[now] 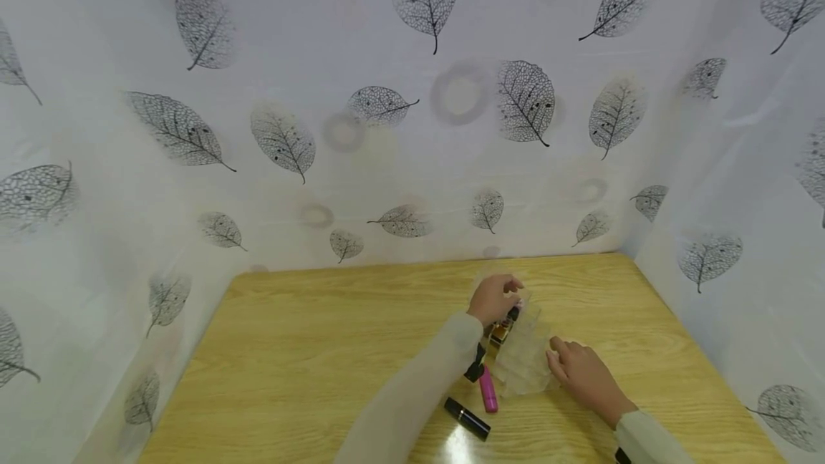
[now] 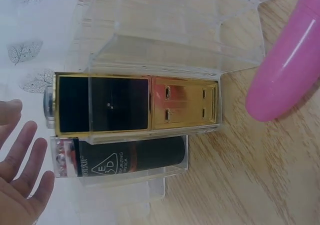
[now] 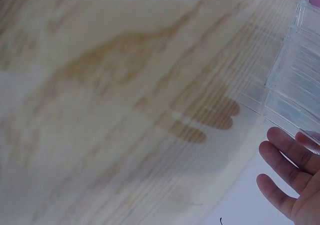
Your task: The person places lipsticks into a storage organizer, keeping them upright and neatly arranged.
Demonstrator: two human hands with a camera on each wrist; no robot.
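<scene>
A clear plastic multi-compartment organizer point(image 1: 520, 371) stands on the table. Two lipsticks sit in its left side: a gold-and-black one point(image 2: 105, 105) and a dark tube with white lettering point(image 2: 155, 157). My left hand point(image 1: 495, 298) is over the organizer's far end; in the left wrist view its fingers point(image 2: 25, 157) are spread a little apart from the lipstick ends, holding nothing. At the organizer's right edge is my right hand point(image 1: 585, 377). Its fingers are loosely bent near the plastic wall point(image 3: 295, 85), and contact is hard to tell.
A pink tube point(image 1: 488, 389) lies on the table close to the organizer's near left corner. Nearer to me lies a black tube with a pale band point(image 1: 467, 419). A white leaf-patterned sheet point(image 1: 412, 163) hangs around the wood-grain table point(image 1: 309, 349).
</scene>
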